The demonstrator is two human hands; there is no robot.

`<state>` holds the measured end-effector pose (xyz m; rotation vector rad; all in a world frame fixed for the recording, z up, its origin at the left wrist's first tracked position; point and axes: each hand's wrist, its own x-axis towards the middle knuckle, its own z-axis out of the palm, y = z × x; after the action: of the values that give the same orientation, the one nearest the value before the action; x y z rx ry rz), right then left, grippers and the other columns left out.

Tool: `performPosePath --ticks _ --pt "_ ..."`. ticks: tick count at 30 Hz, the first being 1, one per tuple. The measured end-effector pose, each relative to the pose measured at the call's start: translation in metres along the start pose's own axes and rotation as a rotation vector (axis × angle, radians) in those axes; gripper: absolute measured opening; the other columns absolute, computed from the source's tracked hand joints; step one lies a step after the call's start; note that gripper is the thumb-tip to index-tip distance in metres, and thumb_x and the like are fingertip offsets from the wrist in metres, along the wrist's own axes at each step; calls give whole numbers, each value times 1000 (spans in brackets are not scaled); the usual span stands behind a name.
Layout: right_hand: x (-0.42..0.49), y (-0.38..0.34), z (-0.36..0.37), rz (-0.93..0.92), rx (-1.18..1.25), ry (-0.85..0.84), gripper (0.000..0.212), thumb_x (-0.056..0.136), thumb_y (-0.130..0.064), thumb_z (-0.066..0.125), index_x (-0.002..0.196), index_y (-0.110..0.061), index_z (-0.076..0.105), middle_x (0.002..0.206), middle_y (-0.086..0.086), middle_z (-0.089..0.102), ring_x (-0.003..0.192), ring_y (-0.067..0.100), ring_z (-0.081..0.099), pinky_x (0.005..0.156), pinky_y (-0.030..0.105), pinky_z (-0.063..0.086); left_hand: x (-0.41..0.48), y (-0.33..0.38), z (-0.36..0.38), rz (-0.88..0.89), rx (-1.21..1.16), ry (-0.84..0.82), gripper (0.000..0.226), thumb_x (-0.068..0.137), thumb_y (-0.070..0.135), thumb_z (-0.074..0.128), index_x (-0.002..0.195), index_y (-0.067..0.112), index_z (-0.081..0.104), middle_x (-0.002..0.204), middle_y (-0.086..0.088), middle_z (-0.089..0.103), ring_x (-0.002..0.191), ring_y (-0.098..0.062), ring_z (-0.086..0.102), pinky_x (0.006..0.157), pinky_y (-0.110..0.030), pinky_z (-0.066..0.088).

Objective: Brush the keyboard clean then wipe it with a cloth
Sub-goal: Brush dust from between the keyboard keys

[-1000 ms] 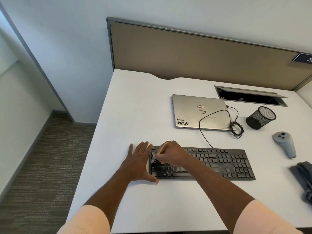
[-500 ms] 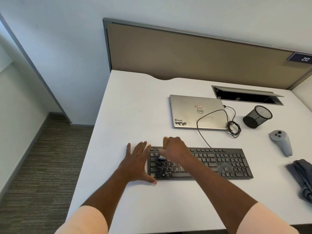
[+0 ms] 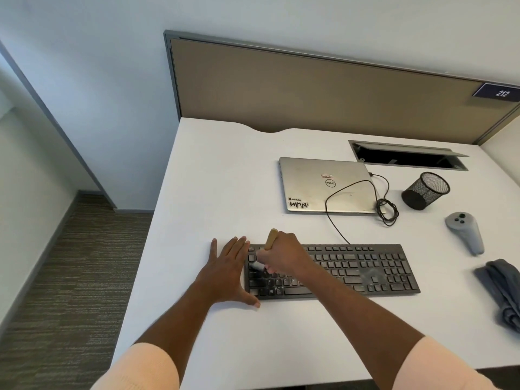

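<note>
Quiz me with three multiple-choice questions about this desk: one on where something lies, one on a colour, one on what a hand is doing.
1. Where is the cloth?
A. on the floor
B. on the desk, right of the keyboard
C. over a chair

2. What colour is the laptop?
A. red
B. green
C. silver

3. What is the right hand doing?
A. gripping a brush
B. lying flat
C. waving in the air

Answers:
1 B: the cloth lies near the desk's right edge, beyond the keyboard.
2 C: the closed laptop shows a silver top.
3 A: the fingers curl round the brush, with its bristles on the keyboard.
</note>
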<state>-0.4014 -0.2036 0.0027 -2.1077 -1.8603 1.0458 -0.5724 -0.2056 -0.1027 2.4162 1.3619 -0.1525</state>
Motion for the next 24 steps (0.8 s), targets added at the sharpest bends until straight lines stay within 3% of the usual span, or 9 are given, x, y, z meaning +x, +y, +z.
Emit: performPosePath --ticks 3,7,10,13,15,18,21,24 --pt "2 -3 6 -9 184 -10 25 88 -21 62 80 1 72 68 10 75 64 20 75 71 36 64 1 -1 2 -10 -9 2 150 48 101 49 159 15 -6 168 -2 -7 153 -17 -13 118 -59 -13" --pt "2 0 12 31 133 -67 20 87 -17 62 86 1 72 72 11 76 67 22 76 70 34 64 0 -3 4 -22 -39 6 148 48 101 51 159 20 -6 168 -3 -7 153 -18 -14 118 -60 -14" --pt "4 2 7 31 85 11 20 86 -18 60 87 0 68 69 12 75 62 21 75 71 37 64 -3 -4 1 -30 -37 14 147 49 99 53 159 22 -6 167 -5 -9 153 -20 -15 118 -60 -14" --pt "5 1 5 4 144 96 24 87 -24 64 77 -3 71 63 3 72 56 10 70 63 27 60 -3 -4 0 -34 -37 15 147 49 98 55 159 23 -7 167 -6 -9 153 -20 -15 118 -60 -13" --pt "4 0 8 4 147 23 20 86 -22 65 74 -7 69 66 3 72 59 10 71 59 23 56 -3 -5 0 -35 -34 9 147 48 99 54 159 24 -7 167 -5 -9 153 -20 -16 118 -61 -13" --pt "2 0 8 -16 68 -111 15 83 -20 65 72 -11 69 70 6 75 65 14 75 69 30 61 -2 -6 1 -33 -29 -1 147 48 100 52 158 24 -8 167 -5 -10 152 -20 -17 117 -60 -15" --pt "2 0 7 -53 89 -84 21 82 -22 65 72 -6 73 64 3 73 63 14 74 66 30 59 -2 -6 0 -23 -21 1 147 49 100 53 159 23 -7 167 -5 -10 153 -21 -16 117 -60 -15" --pt "1 2 4 -58 26 -99 19 85 -23 66 81 -5 70 74 7 76 72 19 75 70 31 58 -1 -5 -1 -12 1 1 148 49 100 52 159 20 -7 167 -6 -13 152 -21 -17 117 -59 -16"
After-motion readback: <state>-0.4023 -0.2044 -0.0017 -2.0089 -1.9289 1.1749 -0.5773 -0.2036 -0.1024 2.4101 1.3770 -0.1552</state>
